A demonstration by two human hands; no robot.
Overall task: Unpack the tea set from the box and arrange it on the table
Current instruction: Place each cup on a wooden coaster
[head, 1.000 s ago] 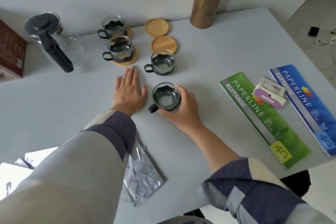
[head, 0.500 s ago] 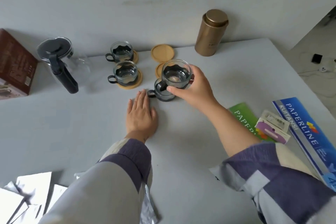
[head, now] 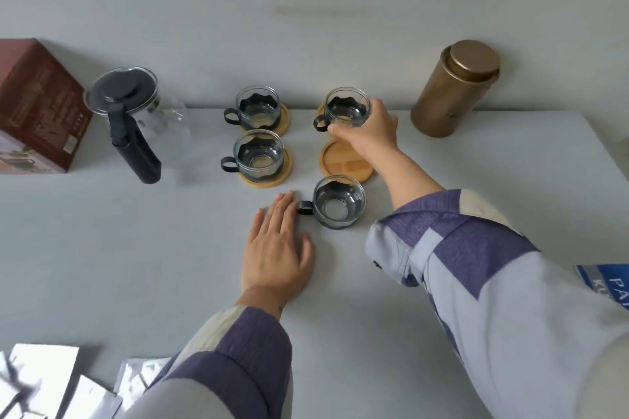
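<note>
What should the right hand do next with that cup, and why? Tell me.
Probably lower the cup onto the far coaster and let go. The right hand grips it by the rim right over that coaster. The two left cups already sit on coasters; the near coaster is bare, and the last cup stands on the table.

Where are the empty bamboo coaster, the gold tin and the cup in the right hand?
empty bamboo coaster [head: 343, 160], head view, bare top face
gold tin [head: 449, 99], head view, side wall
cup in the right hand [head: 347, 109], head view, glass bowl
</note>
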